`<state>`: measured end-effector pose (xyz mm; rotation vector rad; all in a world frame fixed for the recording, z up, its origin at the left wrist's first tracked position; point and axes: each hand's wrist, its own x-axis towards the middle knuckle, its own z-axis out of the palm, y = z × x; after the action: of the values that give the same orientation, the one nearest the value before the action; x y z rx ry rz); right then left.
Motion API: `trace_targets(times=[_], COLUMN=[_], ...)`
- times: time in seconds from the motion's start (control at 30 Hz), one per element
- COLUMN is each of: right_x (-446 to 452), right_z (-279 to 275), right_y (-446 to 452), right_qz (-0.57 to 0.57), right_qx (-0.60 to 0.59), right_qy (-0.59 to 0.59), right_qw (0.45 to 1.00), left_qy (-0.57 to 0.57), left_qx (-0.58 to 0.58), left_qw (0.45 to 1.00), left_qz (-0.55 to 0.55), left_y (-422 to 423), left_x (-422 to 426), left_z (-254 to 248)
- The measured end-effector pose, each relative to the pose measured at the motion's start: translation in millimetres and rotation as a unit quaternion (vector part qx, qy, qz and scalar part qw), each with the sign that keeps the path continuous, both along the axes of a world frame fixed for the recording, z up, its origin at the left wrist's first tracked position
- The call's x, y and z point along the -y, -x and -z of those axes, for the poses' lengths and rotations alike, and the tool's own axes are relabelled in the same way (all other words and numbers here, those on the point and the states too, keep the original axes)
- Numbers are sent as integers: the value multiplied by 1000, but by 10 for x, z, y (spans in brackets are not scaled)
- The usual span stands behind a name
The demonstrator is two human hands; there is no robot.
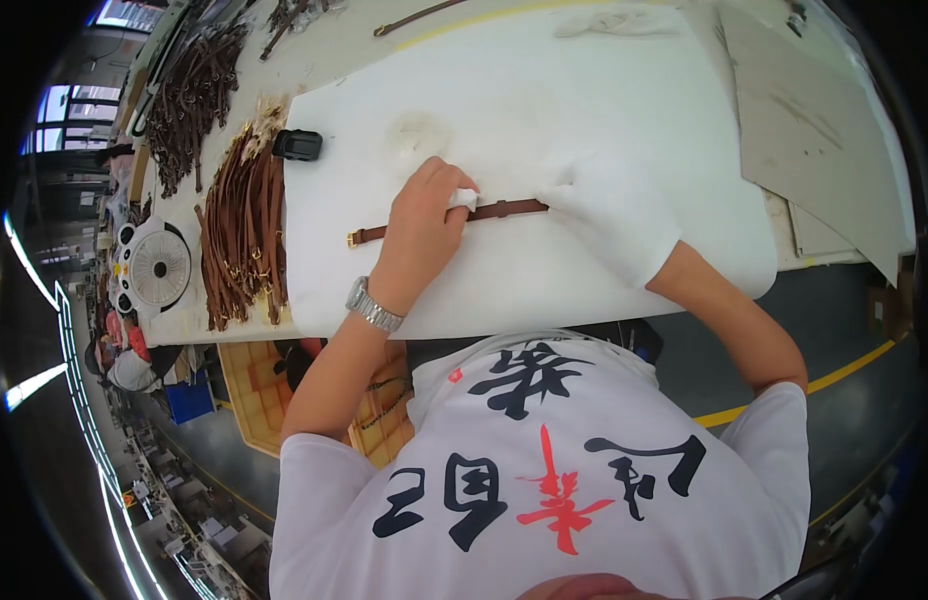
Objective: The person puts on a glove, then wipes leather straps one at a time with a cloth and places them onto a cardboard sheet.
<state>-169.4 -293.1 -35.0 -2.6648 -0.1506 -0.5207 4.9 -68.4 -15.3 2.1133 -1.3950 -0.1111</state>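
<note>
A narrow brown leather strap [504, 209] with a gold-coloured buckle at its left end lies across the white sheet in front of me. My left hand [430, 208], with a metal-banded watch [374, 304] on its wrist, is closed on a small white cloth [464, 199] and sits over the strap's middle. The cloth appears to touch the strap; my fingers partly hide the contact. In a loose white glove, my right hand [614, 220] grips the strap's right end, which disappears under the fingertips.
A thick row of brown straps [246, 225] lies at the left, with a darker heap of straps [194, 105] behind it. A black case-like object [297, 145] and a white fan [154, 268] are also there. Grey boards [804, 130] lie at the right; yellow crates [252, 395] stand below the table edge.
</note>
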Motion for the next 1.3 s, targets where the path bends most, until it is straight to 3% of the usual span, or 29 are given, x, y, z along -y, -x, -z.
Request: trace_targets(times=[0.07, 0.2, 0.27, 0.4, 0.63, 0.7, 0.73, 0.8, 0.9, 0.97, 1.03, 1.17, 1.23, 1.3], right_x=[10, 4, 74, 146, 90, 55, 51, 55, 40, 57, 14, -8, -1, 33], right_z=[-60, 7, -22, -27, -71, 27, 26, 19, 37, -1, 8, -12, 33, -130], right_y=[34, 201, 219, 156, 219, 206, 174, 182, 196, 178, 211, 197, 203, 190], right_qz=[8, 80, 70, 59, 66, 77, 49, 85, 97, 84, 85, 114, 101, 75], right_qx=[6, 24, -13, -76, -42, -62, -59, -108, -55, -36, -28, -49, -47, -31], right_qy=[-25, -89, -91, -119, -56, -211, -214, -195, -194, -161, -131, -159, -158, -76], right_qw=[1000, 992, 993, 988, 995, 972, 974, 971, 975, 983, 987, 979, 981, 994], left_qy=[-57, -2, 44, 7, -25, -4, 15, 28, 46, 71, 26, -3, -11, -11], left_qx=[23, -9, 2, 21, 99, 105, 114, 72, 10, -19, -8, 26, 98, 96], left_qw=[997, 1000, 996, 994, 990, 989, 987, 993, 997, 997, 991, 995, 989, 987], left_qz=[-39, -17, 84, 109, 93, 100, 111, 84, 58, -38, -134, -97, -112, -128], left_y=[-90, 180, 327, 419, 254, 426, 436, 330, 28, -187, -266, -267, -378, -433], left_x=[-48, 195, 422, 627, 490, 666, 702, 627, 281, -129, -576, -930, -929, -948], left_z=[-98, -257, -180, -51, -97, -42, -28, 53, -3, -167, -275, -79, -72, -38])
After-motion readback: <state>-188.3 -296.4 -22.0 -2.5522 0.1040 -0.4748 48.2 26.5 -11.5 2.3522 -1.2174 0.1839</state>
